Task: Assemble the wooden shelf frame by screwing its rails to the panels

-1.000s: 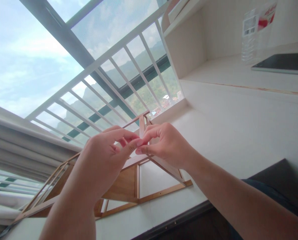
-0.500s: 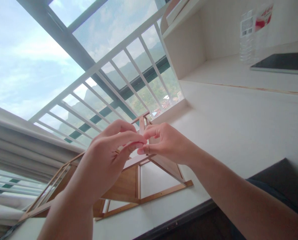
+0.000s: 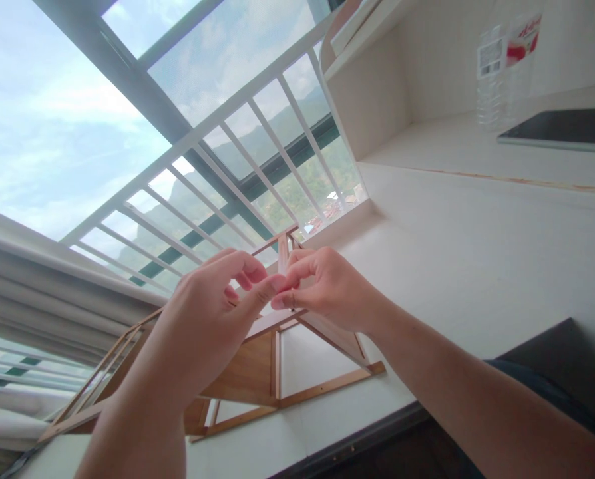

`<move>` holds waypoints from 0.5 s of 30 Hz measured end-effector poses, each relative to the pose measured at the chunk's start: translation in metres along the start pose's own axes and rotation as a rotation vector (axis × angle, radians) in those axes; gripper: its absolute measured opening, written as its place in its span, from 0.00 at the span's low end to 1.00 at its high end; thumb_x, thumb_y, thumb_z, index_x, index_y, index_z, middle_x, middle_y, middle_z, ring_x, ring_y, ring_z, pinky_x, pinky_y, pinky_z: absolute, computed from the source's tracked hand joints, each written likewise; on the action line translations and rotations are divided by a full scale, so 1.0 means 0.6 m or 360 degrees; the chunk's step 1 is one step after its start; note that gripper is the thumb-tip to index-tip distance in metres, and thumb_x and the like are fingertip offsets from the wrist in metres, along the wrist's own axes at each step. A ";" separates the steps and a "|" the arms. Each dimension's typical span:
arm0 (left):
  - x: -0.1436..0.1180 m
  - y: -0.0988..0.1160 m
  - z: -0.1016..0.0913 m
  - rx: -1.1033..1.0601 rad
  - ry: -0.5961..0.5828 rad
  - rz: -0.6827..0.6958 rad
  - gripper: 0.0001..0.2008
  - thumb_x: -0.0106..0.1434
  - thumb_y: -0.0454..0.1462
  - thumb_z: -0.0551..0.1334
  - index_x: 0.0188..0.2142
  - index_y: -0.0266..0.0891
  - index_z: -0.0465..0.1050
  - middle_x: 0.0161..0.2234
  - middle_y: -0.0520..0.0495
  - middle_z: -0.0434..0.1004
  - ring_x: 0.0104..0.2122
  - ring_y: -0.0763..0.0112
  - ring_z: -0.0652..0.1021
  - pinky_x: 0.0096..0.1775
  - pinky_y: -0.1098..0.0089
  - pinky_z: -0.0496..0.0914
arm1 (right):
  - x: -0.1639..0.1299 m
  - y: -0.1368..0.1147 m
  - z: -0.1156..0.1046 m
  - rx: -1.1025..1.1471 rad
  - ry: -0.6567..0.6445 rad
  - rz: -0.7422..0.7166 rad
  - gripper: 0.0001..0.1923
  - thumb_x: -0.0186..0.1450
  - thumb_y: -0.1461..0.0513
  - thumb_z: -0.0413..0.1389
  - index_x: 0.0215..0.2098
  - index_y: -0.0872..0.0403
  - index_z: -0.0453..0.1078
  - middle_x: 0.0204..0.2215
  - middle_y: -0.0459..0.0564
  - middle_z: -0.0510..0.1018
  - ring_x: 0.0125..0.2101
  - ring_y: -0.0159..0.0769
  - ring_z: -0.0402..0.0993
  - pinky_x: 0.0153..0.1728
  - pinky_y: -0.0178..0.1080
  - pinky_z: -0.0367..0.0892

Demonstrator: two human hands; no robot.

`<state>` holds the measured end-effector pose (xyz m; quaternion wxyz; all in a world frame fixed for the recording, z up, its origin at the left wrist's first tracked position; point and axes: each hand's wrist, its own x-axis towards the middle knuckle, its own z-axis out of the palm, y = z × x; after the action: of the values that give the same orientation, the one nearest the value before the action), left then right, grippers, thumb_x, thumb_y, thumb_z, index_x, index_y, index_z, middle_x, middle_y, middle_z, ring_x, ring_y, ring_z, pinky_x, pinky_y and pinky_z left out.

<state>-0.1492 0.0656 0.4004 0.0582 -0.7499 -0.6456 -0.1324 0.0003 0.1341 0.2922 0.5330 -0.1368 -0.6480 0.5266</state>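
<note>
Wooden frame of thin slats stands on the white surface, centre-low in the frame. Left hand and right hand meet fingertip to fingertip at its top, pinched on an upright slat. Clear plastic bottle stands on the shelf, upper right; contents indiscernible.

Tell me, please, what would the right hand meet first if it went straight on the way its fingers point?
The left hand: the right hand points leftward, fingertips nearly touching its thumb beside the frame's upright slat, though depth is unclear.
</note>
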 end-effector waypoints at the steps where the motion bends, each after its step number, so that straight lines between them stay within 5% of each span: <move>1: 0.000 0.003 0.000 0.0052 0.0009 -0.0024 0.20 0.61 0.56 0.62 0.32 0.41 0.74 0.30 0.51 0.77 0.28 0.70 0.75 0.31 0.70 0.66 | -0.001 -0.001 0.001 -0.0002 0.0013 0.0016 0.07 0.58 0.59 0.70 0.28 0.56 0.82 0.26 0.45 0.76 0.32 0.33 0.73 0.36 0.37 0.65; 5: 0.004 0.010 -0.001 0.0380 0.0119 -0.0175 0.23 0.60 0.59 0.61 0.28 0.41 0.72 0.22 0.51 0.73 0.22 0.70 0.69 0.26 0.70 0.59 | -0.002 -0.003 0.002 0.0001 0.0072 0.0060 0.09 0.56 0.58 0.71 0.26 0.55 0.82 0.25 0.45 0.77 0.30 0.33 0.72 0.35 0.37 0.65; 9: 0.005 0.018 -0.001 0.0418 -0.0099 -0.0255 0.27 0.62 0.60 0.56 0.22 0.41 0.70 0.17 0.51 0.68 0.20 0.70 0.67 0.25 0.69 0.55 | -0.003 0.000 0.005 -0.0036 0.0100 0.0082 0.10 0.55 0.57 0.72 0.26 0.56 0.82 0.25 0.46 0.77 0.30 0.34 0.72 0.34 0.37 0.64; 15: 0.002 0.027 -0.002 0.0264 -0.0052 0.0173 0.13 0.66 0.42 0.58 0.28 0.42 0.74 0.26 0.52 0.74 0.26 0.72 0.70 0.30 0.70 0.60 | -0.002 0.007 0.005 -0.0088 0.0109 0.0069 0.14 0.54 0.54 0.72 0.25 0.56 0.81 0.26 0.46 0.75 0.31 0.34 0.69 0.32 0.36 0.61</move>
<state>-0.1330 0.0638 0.4033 0.1167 -0.7785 -0.6134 -0.0630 -0.0032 0.1333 0.2886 0.5393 -0.1835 -0.6406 0.5149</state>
